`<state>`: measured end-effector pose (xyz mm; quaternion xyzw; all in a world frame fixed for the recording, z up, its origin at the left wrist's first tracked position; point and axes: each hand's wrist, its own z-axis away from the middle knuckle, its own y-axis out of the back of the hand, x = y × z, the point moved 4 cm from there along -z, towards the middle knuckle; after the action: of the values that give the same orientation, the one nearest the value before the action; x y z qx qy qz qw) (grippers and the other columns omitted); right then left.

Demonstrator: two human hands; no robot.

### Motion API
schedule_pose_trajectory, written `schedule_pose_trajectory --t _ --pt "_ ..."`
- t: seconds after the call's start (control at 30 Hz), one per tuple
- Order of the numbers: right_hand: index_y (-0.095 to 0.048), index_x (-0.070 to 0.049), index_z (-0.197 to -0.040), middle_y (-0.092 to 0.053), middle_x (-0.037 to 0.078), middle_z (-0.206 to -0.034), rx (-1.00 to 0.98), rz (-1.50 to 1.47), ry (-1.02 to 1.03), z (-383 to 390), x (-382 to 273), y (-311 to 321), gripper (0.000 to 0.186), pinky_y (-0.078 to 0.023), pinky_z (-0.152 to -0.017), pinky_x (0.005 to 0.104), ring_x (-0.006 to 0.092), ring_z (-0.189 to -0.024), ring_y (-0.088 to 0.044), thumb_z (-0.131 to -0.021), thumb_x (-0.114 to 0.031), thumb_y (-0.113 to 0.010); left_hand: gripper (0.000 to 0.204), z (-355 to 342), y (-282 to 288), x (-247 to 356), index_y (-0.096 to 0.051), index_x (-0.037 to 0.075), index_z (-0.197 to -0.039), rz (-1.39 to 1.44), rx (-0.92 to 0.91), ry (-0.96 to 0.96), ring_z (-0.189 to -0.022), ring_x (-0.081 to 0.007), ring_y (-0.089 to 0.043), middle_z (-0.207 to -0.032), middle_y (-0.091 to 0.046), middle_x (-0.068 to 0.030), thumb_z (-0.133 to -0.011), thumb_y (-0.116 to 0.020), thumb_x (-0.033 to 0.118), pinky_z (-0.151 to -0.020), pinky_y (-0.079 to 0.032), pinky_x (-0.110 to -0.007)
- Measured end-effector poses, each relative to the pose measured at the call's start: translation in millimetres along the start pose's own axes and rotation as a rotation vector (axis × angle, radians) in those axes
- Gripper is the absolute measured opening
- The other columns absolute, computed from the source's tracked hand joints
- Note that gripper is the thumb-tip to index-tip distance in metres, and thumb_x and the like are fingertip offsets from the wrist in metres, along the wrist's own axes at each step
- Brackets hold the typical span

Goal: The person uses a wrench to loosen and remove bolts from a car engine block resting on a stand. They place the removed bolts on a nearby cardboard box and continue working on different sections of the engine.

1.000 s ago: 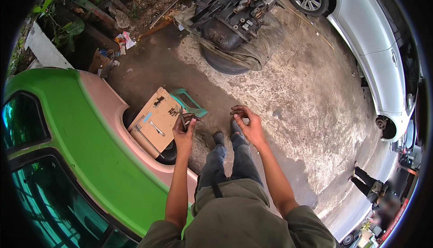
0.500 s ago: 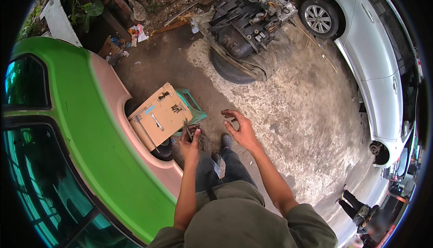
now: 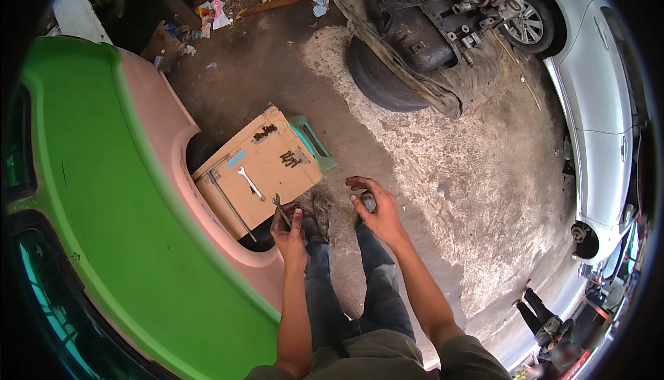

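My left hand (image 3: 289, 231) grips a metal wrench (image 3: 279, 206), its open jaw sticking up beside the lower corner of a cardboard sheet (image 3: 270, 183). My right hand (image 3: 379, 214), just right of my left, has curled fingers held apart and holds nothing. The cardboard rests on a green plastic stool (image 3: 317, 143) and carries a second wrench (image 3: 250, 183), a long thin rod (image 3: 232, 206) and two groups of small dark parts (image 3: 265, 132).
A green and pink car body (image 3: 90, 193) curves along my left. Ahead, an engine (image 3: 422, 31) sits on draped cloth over a tyre (image 3: 373, 82). A silver car (image 3: 595, 82) stands at the right, with another person (image 3: 546, 325) lower right. Litter (image 3: 214, 17) lies at the back.
My view has shifted closer to the stool, showing more of the cardboard and of my legs. The wrench in my left hand now shows more clearly beside the cardboard.
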<state>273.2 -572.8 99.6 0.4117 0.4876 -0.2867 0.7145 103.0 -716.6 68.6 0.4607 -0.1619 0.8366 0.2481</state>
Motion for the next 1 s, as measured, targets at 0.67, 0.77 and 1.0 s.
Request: schedule_pose_trajectory --t 0.67,0.77,1.0 --pt "-0.06 -0.001 -0.128 -0.07 0.015 -0.117 -0.231 -0.053 -0.085 -48.3 90.3 -221.1 0.034 -0.052 -0.092 0.0393 0.0253 -0.105 -0.068 -0.094 -0.004 -0.063 0.011 -188.6 169.5 -104.4 -0.069 0.001 -0.095 -0.612 0.294 -0.228 -0.069 -0.0113 -0.06 -0.082 -0.07 -0.0033 -0.091 -0.075 0.01 -0.063 -0.047 -0.029" --pt "-0.06 -0.001 -0.128 -0.07 0.014 -0.116 -0.222 -0.055 -0.084 -47.6 95.7 -230.2 0.034 -0.053 -0.09 0.0383 0.0242 -0.103 -0.068 -0.094 -0.003 -0.063 0.012 -198.8 166.9 -113.6 -0.068 -0.001 -0.095 -0.59 0.259 -0.3 -0.07 -0.0119 -0.061 -0.082 -0.07 -0.0052 -0.092 -0.074 0.009 -0.066 -0.05 -0.03" --pt "-0.06 -0.001 -0.128 -0.07 0.013 -0.115 -0.24 -0.076 -0.137 -44.2 94.5 -234.5 0.034 -0.054 -0.087 0.0358 0.0212 -0.101 -0.068 -0.094 -0.001 -0.062 0.017 -190.3 172.6 -114.3 -0.066 -0.004 -0.098 -0.344 0.344 -0.288 -0.076 -0.0151 -0.063 -0.084 -0.067 -0.0086 -0.098 -0.068 0.012 -0.072 -0.051 -0.032"
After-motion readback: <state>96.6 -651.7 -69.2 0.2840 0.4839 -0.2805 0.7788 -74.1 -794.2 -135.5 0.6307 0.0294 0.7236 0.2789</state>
